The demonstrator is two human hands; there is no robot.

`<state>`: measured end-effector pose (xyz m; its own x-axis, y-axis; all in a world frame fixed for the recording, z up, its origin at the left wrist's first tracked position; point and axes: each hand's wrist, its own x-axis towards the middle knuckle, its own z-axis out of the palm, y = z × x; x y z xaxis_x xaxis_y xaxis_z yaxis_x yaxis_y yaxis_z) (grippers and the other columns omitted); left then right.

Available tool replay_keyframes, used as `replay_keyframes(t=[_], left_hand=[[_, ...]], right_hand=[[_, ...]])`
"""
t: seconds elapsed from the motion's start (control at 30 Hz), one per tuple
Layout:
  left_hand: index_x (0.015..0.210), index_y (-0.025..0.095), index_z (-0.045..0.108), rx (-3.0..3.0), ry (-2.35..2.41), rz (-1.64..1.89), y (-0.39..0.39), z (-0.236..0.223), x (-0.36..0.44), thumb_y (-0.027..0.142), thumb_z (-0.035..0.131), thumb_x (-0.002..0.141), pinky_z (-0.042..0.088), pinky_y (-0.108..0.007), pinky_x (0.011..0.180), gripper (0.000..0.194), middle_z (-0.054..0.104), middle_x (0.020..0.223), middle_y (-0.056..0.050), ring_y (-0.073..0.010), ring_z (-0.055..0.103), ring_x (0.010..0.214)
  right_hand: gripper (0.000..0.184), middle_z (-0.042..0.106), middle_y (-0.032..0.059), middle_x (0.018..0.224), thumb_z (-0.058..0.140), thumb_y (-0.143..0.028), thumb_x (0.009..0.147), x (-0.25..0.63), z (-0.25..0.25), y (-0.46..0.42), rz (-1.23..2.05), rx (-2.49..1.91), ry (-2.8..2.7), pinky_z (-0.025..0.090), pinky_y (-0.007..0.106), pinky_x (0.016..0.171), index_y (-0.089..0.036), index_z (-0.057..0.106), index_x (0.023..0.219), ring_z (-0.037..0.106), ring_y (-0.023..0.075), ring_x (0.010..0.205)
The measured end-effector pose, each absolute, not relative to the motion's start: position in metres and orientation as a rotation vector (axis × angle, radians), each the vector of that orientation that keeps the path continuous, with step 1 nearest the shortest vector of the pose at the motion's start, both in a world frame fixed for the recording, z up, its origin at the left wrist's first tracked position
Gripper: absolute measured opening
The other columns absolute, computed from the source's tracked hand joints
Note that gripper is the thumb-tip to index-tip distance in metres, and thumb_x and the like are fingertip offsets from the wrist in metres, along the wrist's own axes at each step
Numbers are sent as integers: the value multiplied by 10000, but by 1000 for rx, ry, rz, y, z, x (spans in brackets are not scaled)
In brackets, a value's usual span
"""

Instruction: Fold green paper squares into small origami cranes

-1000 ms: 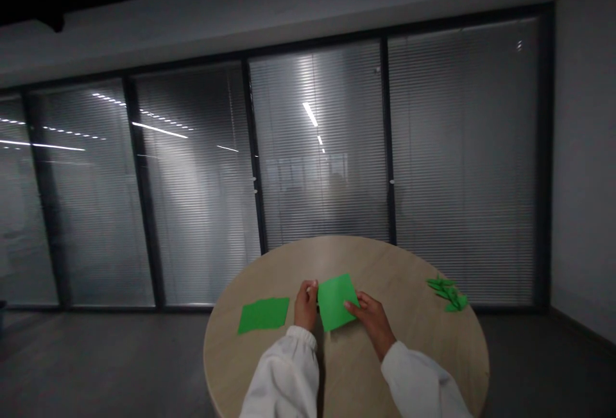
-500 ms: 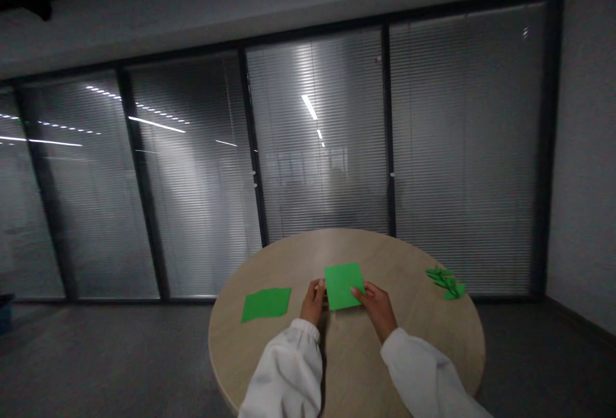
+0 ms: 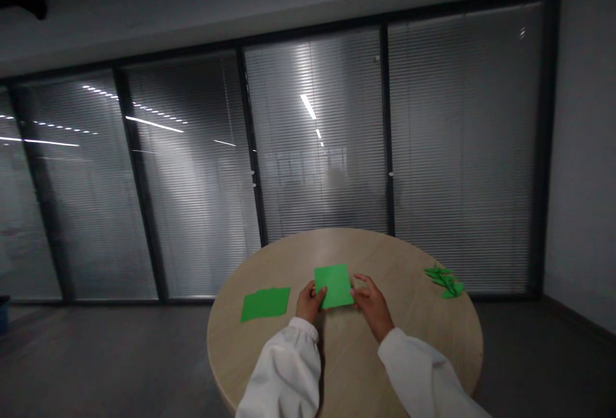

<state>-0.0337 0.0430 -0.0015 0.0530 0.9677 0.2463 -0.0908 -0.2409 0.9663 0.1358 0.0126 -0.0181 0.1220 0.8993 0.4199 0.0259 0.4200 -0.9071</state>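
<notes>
A square sheet of green paper [image 3: 333, 286] is held up over the middle of the round table. My left hand [image 3: 310, 300] grips it at the lower left, thumb on top and fingers behind. My right hand [image 3: 372, 304] is at the sheet's right edge, with the index finger stretched out away from the paper. Its thumb tip reaches the edge; whether it presses there is hard to make out. Left of my left hand lies a flat stack of green paper [image 3: 265, 304]. Several folded green paper pieces [image 3: 445, 282] lie in a small heap at the table's right side.
The round wooden table [image 3: 346, 366] has a curved edge all around. Behind it stands a glass partition with blinds [image 3: 320, 193] and dark frames. A blue bin [image 3: 4, 315] shows at the far left on the grey floor.
The green sheet has shifted slightly left. My left thumb has come onto its front face, while my right thumb has slid off the face to the right edge and the right fingers have spread.
</notes>
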Motion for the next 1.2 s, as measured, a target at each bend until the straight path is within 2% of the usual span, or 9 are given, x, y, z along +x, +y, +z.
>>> replay_keyframes(t=[0.1, 0.23, 0.4, 0.57, 0.7, 0.87, 0.93, 1.03, 1.2], left_hand=[[845, 154, 573, 1346, 1059, 1400, 45, -2, -35, 490, 667, 548, 454, -239, 390, 458, 586, 615, 21, -144, 562, 518], [832, 158, 578, 1349, 1095, 1364, 47, -4, -37, 515, 646, 560, 445, -227, 390, 454, 583, 630, 20, -134, 554, 521], [805, 146, 584, 1367, 1094, 1347, 51, -8, -40, 548, 644, 548, 437, -229, 399, 481, 566, 587, 28, -126, 529, 494], [733, 138, 599, 1406, 1033, 1348, 48, -7, -38, 547, 668, 526, 431, -211, 425, 464, 578, 584, 21, -116, 524, 519], [762, 138, 627, 1434, 1053, 1200, 39, -1, -34, 552, 690, 502, 420, -204, 394, 493, 622, 637, -1, -136, 565, 551], [854, 113, 633, 1503, 925, 951, 32, -2, -29, 565, 670, 549, 430, -207, 392, 547, 670, 699, -72, -171, 626, 562], [898, 100, 629, 1523, 893, 900, 31, -2, -26, 606, 602, 608, 432, -212, 385, 583, 677, 731, -103, -177, 635, 553], [939, 94, 624, 1551, 864, 855, 27, 1, -23, 643, 471, 695, 431, -219, 379, 619, 676, 735, -121, -179, 635, 540], [878, 99, 636, 1671, 896, 772, 23, 5, -22, 481, 716, 542, 412, -208, 388, 515, 623, 589, -28, -120, 550, 452]], right_hand=[[487, 663, 24, 848, 487, -307, 784, 137, -18, 12, 653, -895, -1381, 499, 316, 736, -248, 414, 1262, 617, 171, 779], [417, 560, 50, 1131, 447, -163, 735, 138, -20, 13, 441, -905, -1510, 464, 346, 870, -285, 583, 1110, 531, 193, 1056], [315, 393, 40, 1339, 544, -99, 679, 137, -23, 13, 262, -939, -1629, 341, 414, 1012, -275, 691, 895, 389, 219, 1219], [74, 373, 8, 1383, 674, -241, 672, 135, -21, 13, 194, -958, -1677, 250, 442, 1063, -263, 709, 733, 284, 230, 1290], [148, 370, 24, 1393, 678, -388, 673, 136, -20, 16, 216, -1000, -1638, 231, 439, 1069, -244, 702, 694, 258, 239, 1305], [232, 570, 99, 1192, 641, -430, 689, 138, -23, 21, 430, -1001, -1555, 360, 395, 973, -202, 679, 680, 499, 244, 1114], [236, 661, 77, 972, 640, -431, 679, 138, -24, 22, 537, -1006, -1516, 437, 364, 854, -199, 673, 708, 592, 224, 913], [238, 663, 17, 741, 664, -423, 629, 139, -23, 21, 613, -1041, -1432, 461, 309, 704, -204, 657, 721, 595, 198, 741], [353, 569, -54, 593, 684, -366, 591, 139, -19, 17, 655, -1033, -1352, 435, 242, 564, -226, 583, 899, 547, 143, 581]])
